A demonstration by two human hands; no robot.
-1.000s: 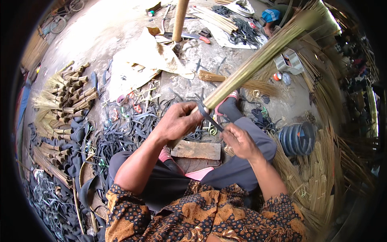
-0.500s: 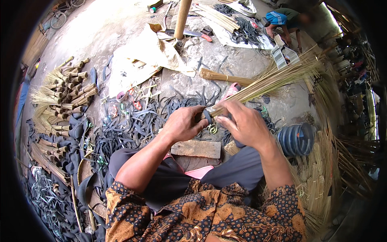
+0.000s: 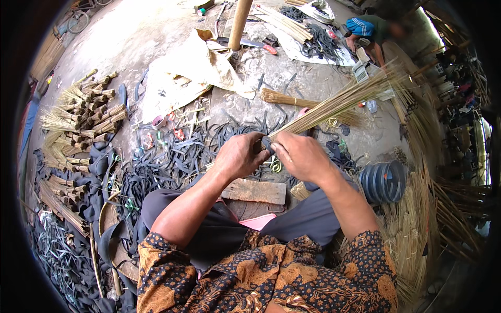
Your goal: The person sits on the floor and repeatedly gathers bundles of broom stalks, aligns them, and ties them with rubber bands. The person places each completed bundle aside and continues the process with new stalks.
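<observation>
My left hand [image 3: 240, 156] is closed around the butt end of a bundle of thin palm-rib bristles [image 3: 336, 107], in front of my crossed legs. A dark rubber strip [image 3: 267, 144] goes round that end, between my two hands. My right hand [image 3: 300, 156] grips beside it, its thumb and fingers pressed at the strip and the base of the bristles. The bundle slants away to the far right, its tips fanning out. Just below my hands is a small yellow-green coil [image 3: 276, 165]. My palms hide how the strip is wound.
A wooden block [image 3: 254, 191] lies before my lap. Dark rubber strips [image 3: 156, 172] litter the floor at left, near stacked small brooms [image 3: 88, 115]. A ribbed black bucket [image 3: 382, 181] stands at right by loose bristles [image 3: 407, 229]. Farther off are a knife [image 3: 250, 44], a post [image 3: 240, 23] and a crouching person [image 3: 368, 31].
My right hand has shifted left, closer to my left hand and the rubber strip. The bundle's tips have swung slightly left.
</observation>
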